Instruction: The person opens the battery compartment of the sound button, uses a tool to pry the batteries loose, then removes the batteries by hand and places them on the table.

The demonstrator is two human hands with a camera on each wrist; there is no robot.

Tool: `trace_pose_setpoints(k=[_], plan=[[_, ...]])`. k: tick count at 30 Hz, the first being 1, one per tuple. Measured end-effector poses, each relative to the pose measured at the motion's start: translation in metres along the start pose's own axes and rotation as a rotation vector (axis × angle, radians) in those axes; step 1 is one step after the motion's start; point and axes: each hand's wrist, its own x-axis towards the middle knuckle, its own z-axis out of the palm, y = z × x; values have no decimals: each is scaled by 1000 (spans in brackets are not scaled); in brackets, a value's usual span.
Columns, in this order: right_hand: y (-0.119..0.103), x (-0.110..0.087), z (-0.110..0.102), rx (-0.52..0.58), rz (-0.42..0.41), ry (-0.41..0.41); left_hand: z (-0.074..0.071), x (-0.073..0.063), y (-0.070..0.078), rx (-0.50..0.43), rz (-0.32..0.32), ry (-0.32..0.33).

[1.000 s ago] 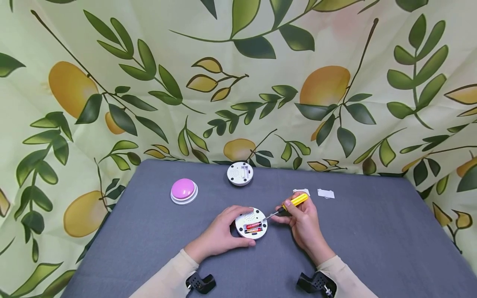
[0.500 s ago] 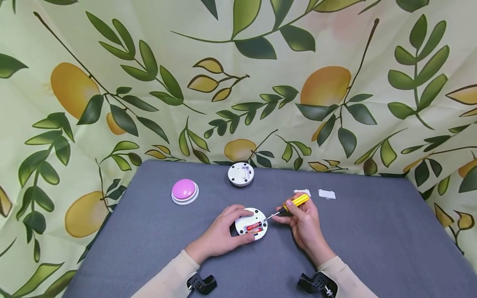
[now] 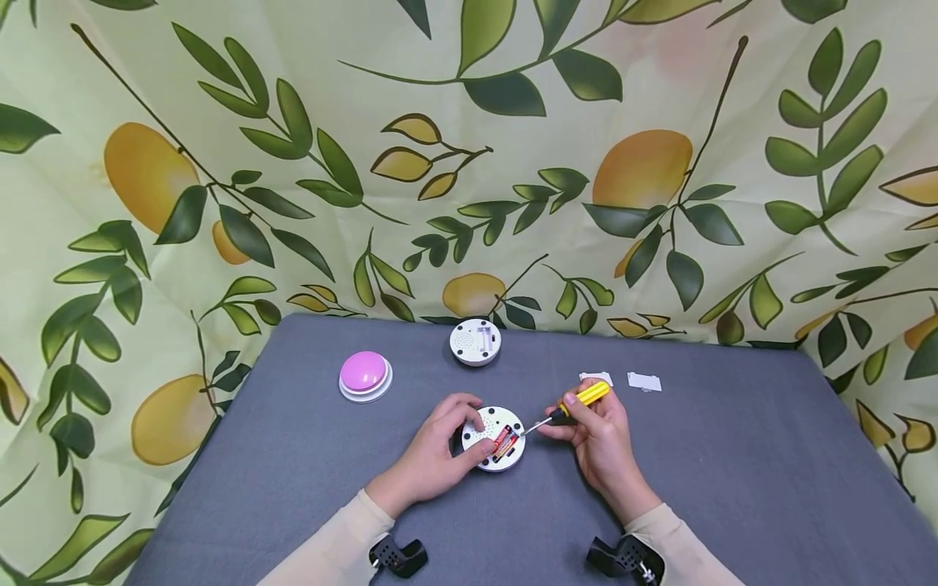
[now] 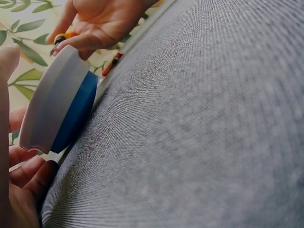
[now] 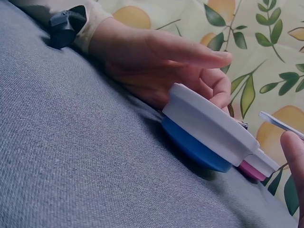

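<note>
A round push button [image 3: 504, 417] lies face down on the table, white base up, with its blue cap [image 5: 194, 147] underneath. Red batteries [image 3: 506, 442] sit in its uncovered compartment. My left hand [image 3: 425, 460] holds the base from its left side, thumb near the batteries and fingers at the far edge. In my right hand [image 3: 604, 439] is a screwdriver [image 3: 590, 393] with a yellow and black handle. Its tip points left at the base's right edge; whether it touches is unclear. In the right wrist view the screwdriver shaft [image 5: 280, 124] shows at the right edge.
A pink push button [image 3: 362, 372] stands at the back left. Another button [image 3: 475, 343] lies upside down at the back, its compartment uncovered. Two white battery covers [image 3: 644, 382] lie behind the right hand. A small red and black item [image 4: 111, 64] shows in the left wrist view.
The push button has turned counter-clockwise, so the batteries now slant up to the right. My left fingers and thumb have shifted on it. The right hand and screwdriver have hardly moved.
</note>
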Motion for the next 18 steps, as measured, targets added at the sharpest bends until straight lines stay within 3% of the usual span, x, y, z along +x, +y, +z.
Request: trace_pose_setpoints(k=[7, 18], plan=[[0, -1, 1, -17, -26, -9, -1, 0, 1, 10, 15, -10], [-3, -6, 10, -125, -140, -34, -4, -2, 1, -32, 57, -117]])
